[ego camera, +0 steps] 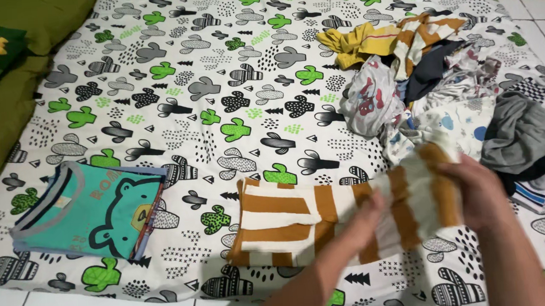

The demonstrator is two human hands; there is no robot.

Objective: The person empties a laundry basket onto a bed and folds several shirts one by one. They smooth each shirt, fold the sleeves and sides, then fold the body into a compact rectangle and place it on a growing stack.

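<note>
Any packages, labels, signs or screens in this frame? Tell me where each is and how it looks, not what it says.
No packages, signs or screens.
Printed design on the folded teal shirt, lower left of the mattress: a teal bear face outlined in dark, with yellowish lettering above.
Neck tag inside that shirt's collar: a small pale patch, too small to make out.

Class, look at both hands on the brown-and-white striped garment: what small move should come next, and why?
Probably lay the raised end flat. The right hand lifts one end of the striped garment off the cactus-print mattress, the left hand presses its middle, and the other end already lies flat.
</note>
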